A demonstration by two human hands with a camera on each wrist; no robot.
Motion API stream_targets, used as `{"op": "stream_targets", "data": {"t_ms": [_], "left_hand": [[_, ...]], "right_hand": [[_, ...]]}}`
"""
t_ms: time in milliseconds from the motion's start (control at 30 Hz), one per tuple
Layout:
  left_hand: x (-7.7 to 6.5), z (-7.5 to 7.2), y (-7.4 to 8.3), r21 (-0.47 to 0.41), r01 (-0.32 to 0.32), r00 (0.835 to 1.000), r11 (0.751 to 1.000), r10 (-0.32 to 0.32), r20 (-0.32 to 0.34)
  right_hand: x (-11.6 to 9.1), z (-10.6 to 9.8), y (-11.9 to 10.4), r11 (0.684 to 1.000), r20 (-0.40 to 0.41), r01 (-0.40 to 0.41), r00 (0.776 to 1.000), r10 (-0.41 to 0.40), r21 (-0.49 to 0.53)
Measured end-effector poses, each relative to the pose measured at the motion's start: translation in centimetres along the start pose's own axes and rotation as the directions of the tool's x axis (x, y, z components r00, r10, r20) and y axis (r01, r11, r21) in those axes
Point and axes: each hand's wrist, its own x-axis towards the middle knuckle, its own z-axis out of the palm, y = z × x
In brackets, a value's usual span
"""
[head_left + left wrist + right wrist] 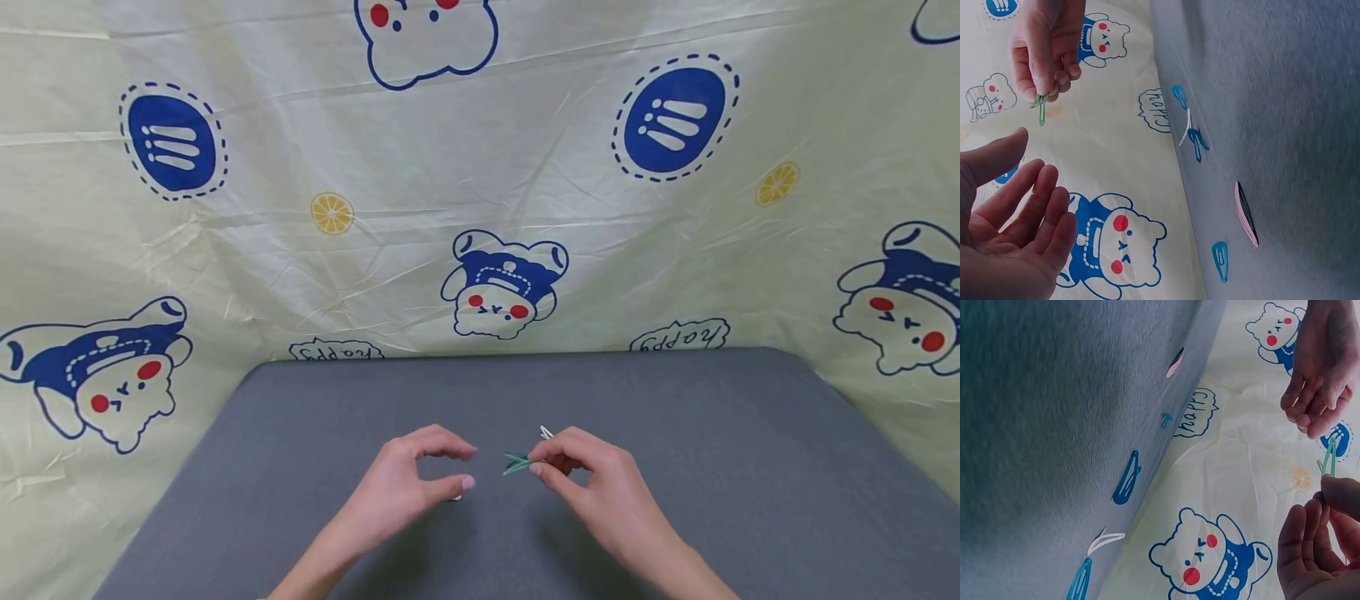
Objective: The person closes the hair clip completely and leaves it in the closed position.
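Observation:
My right hand (592, 475) pinches a green snap hair clip (517, 464) between thumb and fingertips, above the table. In the right wrist view the clip (1332, 456) stands up from the fingertips, its two arms spread apart. My left hand (405, 479) hovers to the left of it, thumb and fingers apart, holding nothing. A gap separates the left fingertips from the green clip, as the left wrist view also shows.
On the grey table (712, 467) lie a white hair clip (1107, 540), a pink hair clip (1246, 214) and several blue ones, among them a light blue clip (1220, 261) and a darker blue clip (1126, 479). A printed cloth (405, 150) hangs behind the table.

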Motion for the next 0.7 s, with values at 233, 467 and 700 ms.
{"op": "stream_targets", "data": {"t_ms": [233, 467, 700], "left_hand": [[-0.6, 0.6, 0.2, 0.025, -0.022, 0.999, 0.999, 0.022, -0.027], [-1.1, 1.4, 0.9, -0.028, -0.017, 1.000, 0.999, 0.017, -0.018], [-1.4, 2.1, 1.2, 0.037, -0.069, 0.997, 0.997, 0.070, -0.041]], "right_hand": [[-0.8, 0.1, -0.8, 0.998, -0.005, -0.060, 0.998, 0.060, 0.031], [-1.1, 0.2, -1.5, 0.994, 0.014, -0.102, 0.995, 0.101, 0.030], [-1.4, 0.4, -1.7, 0.999, 0.023, -0.040, 0.999, 0.039, 0.028]]}}
